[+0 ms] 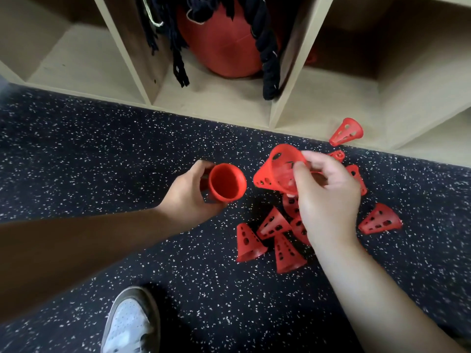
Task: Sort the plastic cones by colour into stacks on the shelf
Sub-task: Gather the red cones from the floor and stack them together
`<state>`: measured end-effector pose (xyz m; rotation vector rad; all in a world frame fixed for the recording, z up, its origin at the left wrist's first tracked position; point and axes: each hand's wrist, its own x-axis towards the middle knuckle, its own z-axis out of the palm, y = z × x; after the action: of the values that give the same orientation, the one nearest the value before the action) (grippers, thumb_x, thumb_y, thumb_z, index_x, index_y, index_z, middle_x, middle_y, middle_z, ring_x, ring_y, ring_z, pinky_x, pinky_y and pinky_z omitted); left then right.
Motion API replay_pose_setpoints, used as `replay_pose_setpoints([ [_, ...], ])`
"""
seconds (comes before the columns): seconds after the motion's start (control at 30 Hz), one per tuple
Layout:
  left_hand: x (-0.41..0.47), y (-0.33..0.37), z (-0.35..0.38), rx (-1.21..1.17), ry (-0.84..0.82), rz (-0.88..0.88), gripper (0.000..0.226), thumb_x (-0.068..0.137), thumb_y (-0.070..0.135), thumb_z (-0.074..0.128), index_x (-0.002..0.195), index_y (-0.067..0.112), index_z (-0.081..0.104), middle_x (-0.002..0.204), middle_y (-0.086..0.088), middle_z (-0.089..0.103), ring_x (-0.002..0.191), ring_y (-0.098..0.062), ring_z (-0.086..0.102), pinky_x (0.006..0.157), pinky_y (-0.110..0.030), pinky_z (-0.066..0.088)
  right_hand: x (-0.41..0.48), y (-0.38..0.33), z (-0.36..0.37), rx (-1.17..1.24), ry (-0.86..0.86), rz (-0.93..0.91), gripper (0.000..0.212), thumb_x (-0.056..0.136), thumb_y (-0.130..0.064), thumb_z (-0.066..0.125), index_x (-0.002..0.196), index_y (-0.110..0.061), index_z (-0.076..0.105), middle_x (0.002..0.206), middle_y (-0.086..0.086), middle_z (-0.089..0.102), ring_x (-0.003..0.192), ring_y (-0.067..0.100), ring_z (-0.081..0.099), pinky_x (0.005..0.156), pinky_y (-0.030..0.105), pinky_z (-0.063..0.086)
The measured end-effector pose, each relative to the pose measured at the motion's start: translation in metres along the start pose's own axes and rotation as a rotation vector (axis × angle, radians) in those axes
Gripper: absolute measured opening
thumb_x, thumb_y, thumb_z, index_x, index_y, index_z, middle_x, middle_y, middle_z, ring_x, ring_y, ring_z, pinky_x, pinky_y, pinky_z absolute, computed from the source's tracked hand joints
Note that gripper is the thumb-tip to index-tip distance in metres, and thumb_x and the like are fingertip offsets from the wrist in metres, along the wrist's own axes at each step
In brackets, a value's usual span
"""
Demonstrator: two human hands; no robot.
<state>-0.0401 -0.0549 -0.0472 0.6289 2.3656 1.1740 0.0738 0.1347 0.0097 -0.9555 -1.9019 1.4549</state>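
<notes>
A dark rubber floor (127,154) flecked with white fills most of the view, and a pale wooden shelf (275,108) of open compartments runs along its far edge. In the middle compartment sit a large red ball (224,47) and a thick dark rope (267,52) draped over it. A grey-white shoe (130,324) stands at the floor's near edge. The left hand (188,194) has its fingers curled around a red cone (226,182), wide mouth facing up towards the camera. The right hand (328,197) pinches a perforated red cone (277,169) between thumb and fingertips, held just beside the other one. Loose red cones (275,235) lie scattered on the floor under and around the right hand, and one more cone (346,132) lies on the front edge of the shelf's right compartment.
</notes>
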Motion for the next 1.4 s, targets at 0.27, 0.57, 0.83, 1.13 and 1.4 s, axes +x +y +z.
replay_pose_setpoints([
  [0.27,-0.013,0.013,0.008,-0.047,-0.007,0.079,0.064,0.065,0.011,0.092,0.117,0.018,0.054,0.098,0.015,0.067,0.087,0.007,0.065,0.073,-0.007,0.049,-0.017,-0.001,0.008,-0.117,-0.358,-0.098,0.022,0.089,-0.023,0.069,0.111,-0.026,0.071,0.091,-0.019,0.07,0.075,0.005,0.062,0.067,0.024,0.055],
  [0.57,-0.013,0.01,0.006,-0.018,-0.011,0.07,0.068,0.067,0.022,0.092,0.121,0.026,0.05,0.106,0.014,0.066,0.094,0.001,0.066,0.084,-0.022,0.055,-0.038,0.087,-0.028,-0.959,-0.87,-0.348,0.035,0.086,-0.039,0.068,0.119,-0.033,0.06,0.116,-0.02,0.052,0.111,0.005,0.051,0.091,0.029,0.05],
  [0.83,-0.016,0.016,0.007,-0.008,-0.001,0.105,0.065,0.068,0.021,0.091,0.117,0.028,0.049,0.105,0.016,0.064,0.094,0.002,0.065,0.086,-0.025,0.056,-0.048,0.103,-0.019,-0.881,-0.648,-0.363,0.006,0.089,-0.024,0.068,0.094,-0.021,0.071,0.094,-0.011,0.068,0.094,0.014,0.062,0.073,0.027,0.051],
  [1.13,-0.013,0.017,0.011,-0.017,0.021,0.077,0.067,0.066,0.019,0.091,0.117,0.029,0.05,0.101,0.016,0.066,0.089,0.005,0.065,0.075,-0.008,0.048,-0.01,-0.003,-0.044,-0.187,-0.08,-0.148,0.009,0.091,-0.016,0.068,0.097,-0.02,0.073,0.085,-0.008,0.073,0.079,0.004,0.066,0.076,0.014,0.048],
  [1.4,-0.01,0.034,0.019,-0.045,-0.021,0.149,0.065,0.067,0.017,0.091,0.118,0.024,0.052,0.101,0.013,0.067,0.092,0.004,0.066,0.078,-0.011,0.051,-0.008,-0.014,-0.029,-0.244,-0.328,-0.012,0.016,0.09,-0.034,0.068,0.105,-0.032,0.074,0.081,-0.012,0.07,0.065,0.005,0.057,0.068,0.019,0.048],
])
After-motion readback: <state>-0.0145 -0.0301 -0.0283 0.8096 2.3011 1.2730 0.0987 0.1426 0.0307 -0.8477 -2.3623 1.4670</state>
